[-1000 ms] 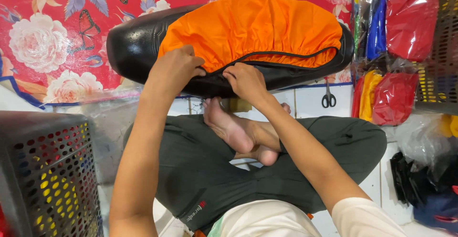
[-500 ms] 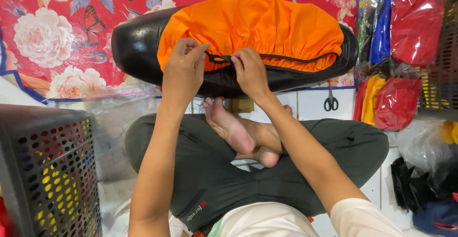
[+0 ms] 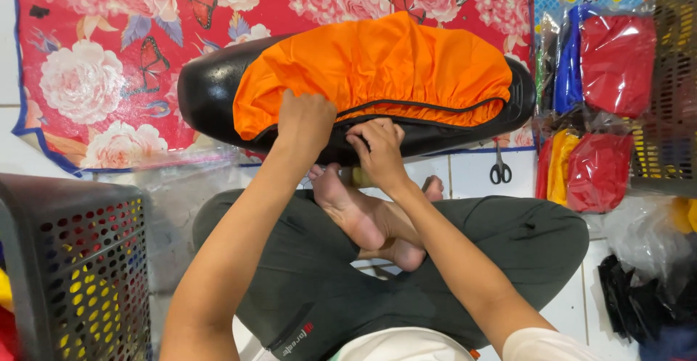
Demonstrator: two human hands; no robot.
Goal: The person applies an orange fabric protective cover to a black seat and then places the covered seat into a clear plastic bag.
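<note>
A long black glossy padded seat is seen lying across a red floral floor mat, just beyond the crossed bare feet. Over the seat, a thin orange fabric cover with a black elastic hem is stretched, gathered into soft folds. The hem at the seat's near edge is pinched by the left hand and right hand, both grips clenched on it. The cover appears light, limp and slippery; the hem seems the surest hold. Scissors lie right of the seat.
</note>
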